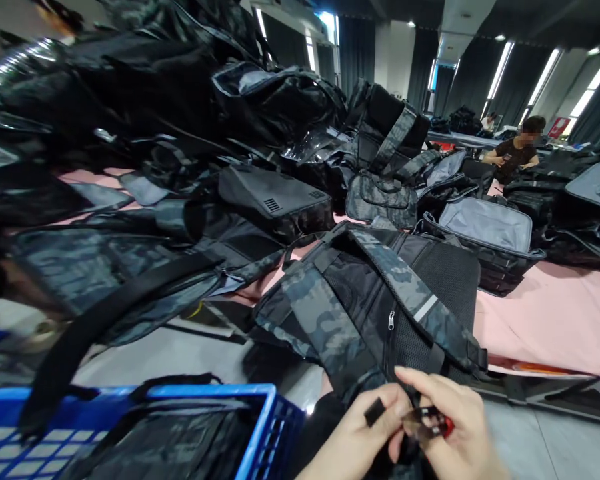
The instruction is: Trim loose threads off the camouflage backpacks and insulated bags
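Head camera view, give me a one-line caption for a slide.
Left hand pinches a black strap end while right hand holds a small red tool at a camouflage backpack.

Both hands low and close together, left hand (353,433) and right hand (455,433), fingers pinched.

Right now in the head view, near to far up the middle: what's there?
Hands with a small red tool → camouflage backpack → small camouflage pouch → upright black bag → dark curtains.
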Demonstrator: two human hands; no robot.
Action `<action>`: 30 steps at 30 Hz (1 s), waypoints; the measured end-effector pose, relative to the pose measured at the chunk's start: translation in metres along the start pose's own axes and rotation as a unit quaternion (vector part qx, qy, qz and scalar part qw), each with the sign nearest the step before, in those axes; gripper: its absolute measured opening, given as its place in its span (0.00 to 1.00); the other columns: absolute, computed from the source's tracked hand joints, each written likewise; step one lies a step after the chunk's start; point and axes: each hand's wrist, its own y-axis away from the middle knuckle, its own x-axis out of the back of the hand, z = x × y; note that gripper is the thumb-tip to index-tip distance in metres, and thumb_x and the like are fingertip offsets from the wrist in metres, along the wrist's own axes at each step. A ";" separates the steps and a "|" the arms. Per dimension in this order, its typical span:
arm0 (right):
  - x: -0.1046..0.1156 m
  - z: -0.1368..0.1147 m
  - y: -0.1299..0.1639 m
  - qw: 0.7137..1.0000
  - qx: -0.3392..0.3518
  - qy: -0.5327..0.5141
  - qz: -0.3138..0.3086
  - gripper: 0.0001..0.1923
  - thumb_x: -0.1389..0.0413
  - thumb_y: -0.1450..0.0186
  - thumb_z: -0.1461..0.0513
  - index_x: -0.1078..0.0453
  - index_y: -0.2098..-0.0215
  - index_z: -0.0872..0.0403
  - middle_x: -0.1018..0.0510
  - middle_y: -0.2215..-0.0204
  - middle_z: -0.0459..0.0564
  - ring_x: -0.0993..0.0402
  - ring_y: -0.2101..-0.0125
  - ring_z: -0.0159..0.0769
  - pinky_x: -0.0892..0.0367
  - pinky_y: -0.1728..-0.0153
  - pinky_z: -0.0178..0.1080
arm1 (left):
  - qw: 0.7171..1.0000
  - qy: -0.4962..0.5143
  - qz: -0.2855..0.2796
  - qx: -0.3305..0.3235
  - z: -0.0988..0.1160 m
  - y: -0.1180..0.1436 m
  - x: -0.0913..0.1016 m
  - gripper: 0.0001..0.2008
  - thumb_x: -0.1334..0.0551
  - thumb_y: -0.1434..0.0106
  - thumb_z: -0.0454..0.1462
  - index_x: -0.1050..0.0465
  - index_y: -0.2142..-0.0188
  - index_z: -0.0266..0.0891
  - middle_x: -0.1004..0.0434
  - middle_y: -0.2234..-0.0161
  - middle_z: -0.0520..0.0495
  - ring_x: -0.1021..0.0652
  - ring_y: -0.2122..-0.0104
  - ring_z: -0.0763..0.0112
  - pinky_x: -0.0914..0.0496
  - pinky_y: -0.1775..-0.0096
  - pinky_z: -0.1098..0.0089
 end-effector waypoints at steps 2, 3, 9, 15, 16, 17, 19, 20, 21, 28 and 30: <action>-0.004 -0.002 -0.007 0.997 -0.029 -0.014 -0.064 0.25 0.51 0.47 0.72 0.29 0.53 0.52 0.24 0.74 0.46 0.28 0.74 0.32 0.33 0.72 0.31 | 0.999 -0.031 -0.013 0.019 -0.003 -0.001 0.001 0.18 0.38 0.46 0.51 0.28 0.76 0.37 0.33 0.81 0.52 0.32 0.77 0.72 0.35 0.66 0.71; -0.006 -0.003 -0.010 0.994 -0.062 -0.028 -0.085 0.23 0.51 0.49 0.72 0.26 0.58 0.53 0.24 0.74 0.46 0.27 0.74 0.31 0.33 0.72 0.30 | 0.999 -0.044 -0.003 0.018 -0.004 -0.002 0.001 0.18 0.37 0.47 0.51 0.27 0.76 0.37 0.31 0.81 0.51 0.31 0.76 0.71 0.34 0.66 0.71; -0.018 0.006 -0.015 0.967 -0.240 -0.083 -0.031 0.06 0.49 0.43 0.69 0.31 0.75 0.55 0.30 0.81 0.40 0.35 0.82 0.24 0.41 0.80 0.27 | 0.993 -0.052 0.084 -0.058 0.001 0.004 -0.006 0.12 0.36 0.47 0.43 0.23 0.65 0.40 0.23 0.70 0.48 0.25 0.67 0.66 0.31 0.62 0.71; -0.014 0.012 -0.011 0.976 -0.210 -0.061 0.015 0.05 0.45 0.39 0.63 0.32 0.63 0.54 0.27 0.72 0.43 0.31 0.71 0.28 0.36 0.68 0.29 | 0.967 -0.017 0.248 -0.061 -0.010 0.011 -0.003 0.12 0.33 0.50 0.45 0.23 0.74 0.38 0.26 0.78 0.51 0.28 0.76 0.72 0.32 0.72 0.76; -0.012 0.012 -0.009 0.979 -0.197 -0.050 0.030 0.09 0.46 0.38 0.63 0.34 0.58 0.53 0.26 0.68 0.44 0.30 0.68 0.29 0.35 0.65 0.29 | 0.964 0.007 0.260 -0.054 -0.011 0.011 -0.001 0.13 0.33 0.51 0.46 0.23 0.75 0.38 0.26 0.79 0.50 0.28 0.77 0.73 0.32 0.72 0.76; -0.010 0.011 -0.006 0.982 -0.182 -0.034 0.044 0.11 0.47 0.37 0.64 0.35 0.55 0.52 0.26 0.65 0.45 0.29 0.66 0.30 0.35 0.63 0.30 | 0.962 0.034 0.266 -0.048 -0.011 0.010 -0.001 0.14 0.32 0.52 0.47 0.23 0.74 0.37 0.25 0.78 0.50 0.27 0.76 0.72 0.31 0.71 0.75; -0.004 0.011 0.000 0.988 -0.145 0.003 0.052 0.11 0.49 0.35 0.64 0.36 0.54 0.51 0.26 0.63 0.46 0.29 0.63 0.30 0.34 0.61 0.31 | 0.958 0.075 0.274 -0.034 -0.011 0.007 0.001 0.16 0.31 0.54 0.48 0.22 0.72 0.37 0.23 0.75 0.48 0.25 0.74 0.70 0.29 0.69 0.74; -0.002 0.012 0.002 0.991 -0.123 0.018 0.046 0.11 0.49 0.35 0.65 0.35 0.54 0.51 0.26 0.63 0.47 0.29 0.63 0.31 0.34 0.61 0.31 | 0.957 0.084 0.278 -0.029 -0.011 0.006 0.001 0.17 0.31 0.55 0.48 0.22 0.71 0.37 0.22 0.74 0.47 0.24 0.73 0.69 0.28 0.68 0.73; 0.001 0.012 0.003 0.994 -0.097 0.032 0.036 0.10 0.48 0.36 0.65 0.35 0.55 0.51 0.26 0.63 0.47 0.28 0.63 0.32 0.34 0.61 0.32 | 0.955 0.082 0.283 -0.029 -0.011 0.005 0.001 0.18 0.30 0.56 0.48 0.21 0.71 0.37 0.21 0.73 0.47 0.23 0.72 0.68 0.27 0.67 0.73; 0.004 0.020 0.004 0.995 0.015 0.099 0.015 0.09 0.47 0.35 0.65 0.33 0.55 0.54 0.24 0.62 0.52 0.28 0.62 0.35 0.32 0.61 0.36 | 0.952 -0.004 0.298 -0.076 -0.020 0.007 0.001 0.14 0.31 0.54 0.46 0.20 0.71 0.40 0.19 0.69 0.47 0.21 0.69 0.65 0.26 0.64 0.72; 0.004 0.020 0.003 0.995 0.019 0.096 0.010 0.08 0.47 0.35 0.65 0.33 0.56 0.54 0.24 0.63 0.52 0.28 0.62 0.35 0.32 0.61 0.36 | 0.953 -0.028 0.290 -0.088 -0.021 0.007 0.003 0.12 0.32 0.53 0.45 0.20 0.70 0.41 0.19 0.69 0.47 0.21 0.69 0.66 0.26 0.65 0.73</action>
